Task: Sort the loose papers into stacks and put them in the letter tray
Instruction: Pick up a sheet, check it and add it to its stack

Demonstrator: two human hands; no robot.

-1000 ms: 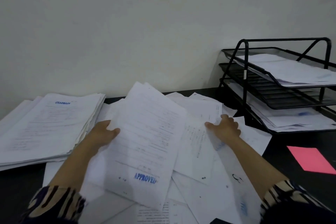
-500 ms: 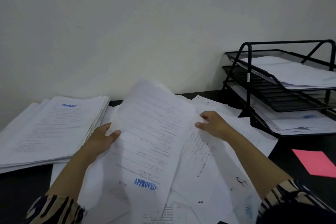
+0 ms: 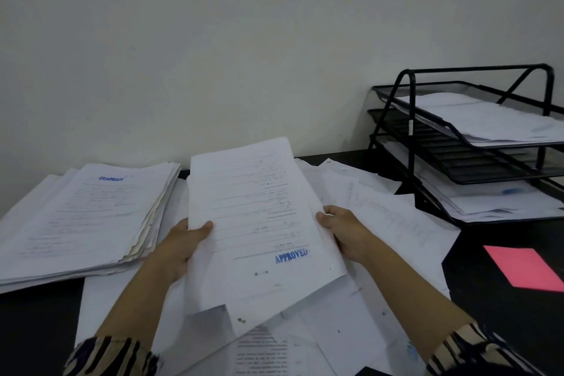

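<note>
**A:** What do you have in the head view?

**B:** Your left hand [image 3: 180, 249] grips the left edge of a sheaf of papers [image 3: 259, 223], thumb on top. Your right hand [image 3: 345, 230] clasps its right edge. The top sheet is stamped APPROVED in blue near your right hand.

**A:** And around your hands?

**B:** Loose papers [image 3: 381, 214] lie spread on the black desk [image 3: 36, 330] under and beyond both hands. Left of your left hand sits a thick stack [image 3: 91, 214], its stamp upside down to you. Far right of your right hand stands the letter tray [image 3: 409, 119]: paper in the top and bottom tiers, the middle tier bare. A pink sheet [image 3: 525, 268] lies right of your right forearm.
</note>
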